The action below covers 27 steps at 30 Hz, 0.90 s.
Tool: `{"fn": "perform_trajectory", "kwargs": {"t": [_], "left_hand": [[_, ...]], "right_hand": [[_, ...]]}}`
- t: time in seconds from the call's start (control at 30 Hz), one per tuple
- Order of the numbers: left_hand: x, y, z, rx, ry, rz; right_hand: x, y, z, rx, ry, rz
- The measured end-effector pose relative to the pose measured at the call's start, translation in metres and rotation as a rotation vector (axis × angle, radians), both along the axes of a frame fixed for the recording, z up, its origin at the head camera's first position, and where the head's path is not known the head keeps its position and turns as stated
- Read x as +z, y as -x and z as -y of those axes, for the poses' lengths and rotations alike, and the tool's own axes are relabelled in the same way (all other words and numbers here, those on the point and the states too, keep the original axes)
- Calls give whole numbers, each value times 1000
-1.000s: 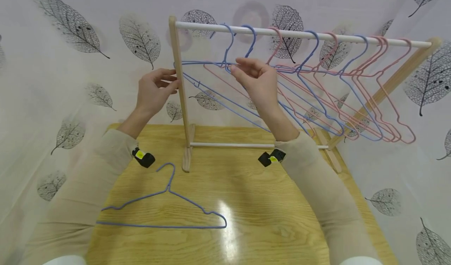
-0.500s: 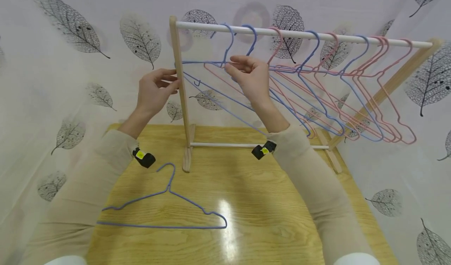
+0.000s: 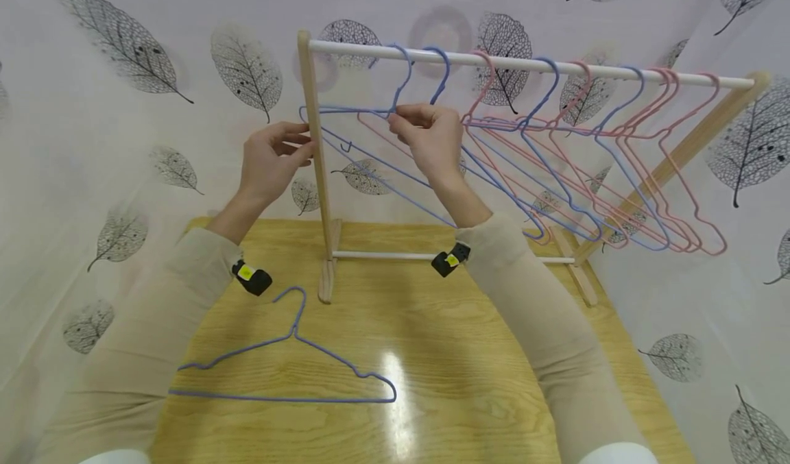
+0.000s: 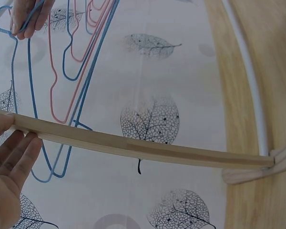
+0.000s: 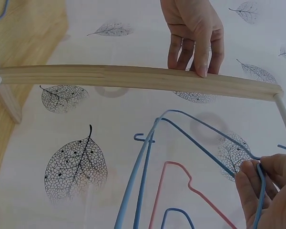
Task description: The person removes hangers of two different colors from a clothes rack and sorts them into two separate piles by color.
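Observation:
In the head view, my left hand (image 3: 271,159) holds the left wooden post (image 3: 313,107) of a hanger rack. The left wrist view shows thumb and fingers on either side of the post (image 4: 124,143). My right hand (image 3: 432,135) is at the neck of the leftmost blue clothes hanger (image 3: 404,80); in the right wrist view its thumb and fingers pinch the blue hanger (image 5: 261,191) below its hook. That hanger hangs from the white rail (image 3: 512,62). A second blue hanger (image 3: 441,77) hangs just to its right, partly behind my right hand.
Several pink and blue hangers, such as a pink hanger (image 3: 681,159), hang farther right. A loose blue hanger (image 3: 296,332) lies on the wooden table (image 3: 481,382) before the rack. A white lower bar (image 3: 382,255) joins the rack's feet. Leaf-patterned cloth (image 3: 185,53) stands behind.
My right hand has moved left along the hangers, up to the neck of the leftmost blue hanger. My left hand stays on the post.

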<state>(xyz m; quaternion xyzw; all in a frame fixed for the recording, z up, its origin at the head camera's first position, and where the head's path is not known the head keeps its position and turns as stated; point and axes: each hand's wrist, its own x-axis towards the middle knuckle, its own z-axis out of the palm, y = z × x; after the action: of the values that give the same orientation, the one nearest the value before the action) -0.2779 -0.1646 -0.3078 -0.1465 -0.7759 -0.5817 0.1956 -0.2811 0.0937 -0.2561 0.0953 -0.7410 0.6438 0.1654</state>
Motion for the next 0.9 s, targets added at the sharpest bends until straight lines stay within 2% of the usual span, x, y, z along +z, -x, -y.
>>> {"fn": "perform_trajectory", "kwargs": {"t": [0.2,0.53,0.9], "left_hand": [[0,0,0,-4,-4,7],[1,0,0,2,0,9],[2,-2,0,10,30,20]], "right_hand": [[4,-7,-3,-11,86,-31],[14,-18,-10,-27,139,-57],[20,-34,-35,-44,127,-125]]}}
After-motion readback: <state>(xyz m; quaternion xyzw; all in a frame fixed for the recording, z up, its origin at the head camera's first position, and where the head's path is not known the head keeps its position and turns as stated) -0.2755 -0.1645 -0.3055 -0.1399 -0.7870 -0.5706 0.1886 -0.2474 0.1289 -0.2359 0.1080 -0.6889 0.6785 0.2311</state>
